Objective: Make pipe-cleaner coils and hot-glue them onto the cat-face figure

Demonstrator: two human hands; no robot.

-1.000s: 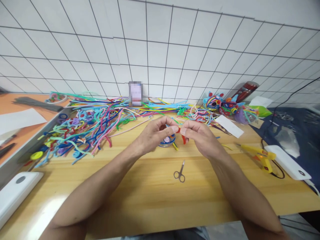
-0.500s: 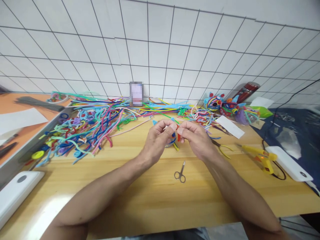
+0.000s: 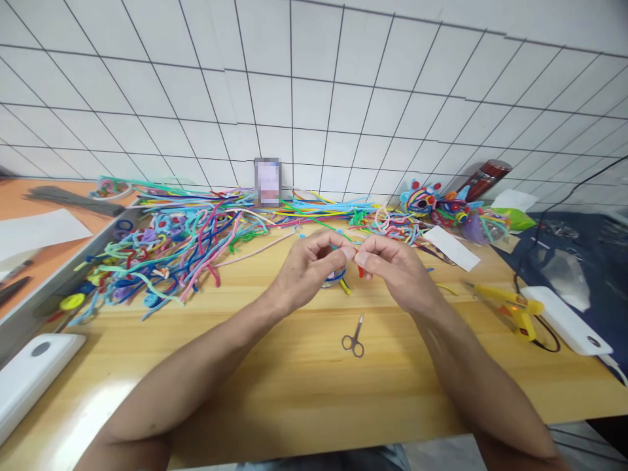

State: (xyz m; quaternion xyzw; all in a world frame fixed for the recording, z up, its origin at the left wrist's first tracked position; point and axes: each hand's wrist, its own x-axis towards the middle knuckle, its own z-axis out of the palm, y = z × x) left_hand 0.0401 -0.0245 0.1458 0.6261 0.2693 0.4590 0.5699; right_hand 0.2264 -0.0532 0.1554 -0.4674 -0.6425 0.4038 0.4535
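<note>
My left hand (image 3: 316,265) and my right hand (image 3: 395,271) meet over the middle of the table, thumbs and fingertips pinched together. Between them is a short red pipe cleaner (image 3: 361,271), its end showing below my right fingertips. Most of the red piece is hidden by the fingers. Behind my left hand, a partly covered round piece with blue trim (image 3: 333,280) sits on the table. A yellow pipe cleaner end (image 3: 346,288) pokes out beside it. Small scissors (image 3: 354,340) lie on the wood below my hands.
Tangled pipe cleaners (image 3: 167,261) fill the left back. A phone (image 3: 268,183) leans on the tiled wall. Finished colourful figures (image 3: 422,199) and a red flask (image 3: 488,178) stand back right. A yellow glue gun (image 3: 520,311) lies near a white power bank (image 3: 569,320); another white device (image 3: 39,373) is left.
Both hands have shifted slightly to the right, with the fingertips closer together around the red pipe cleaner. The scissors lie where they were.
</note>
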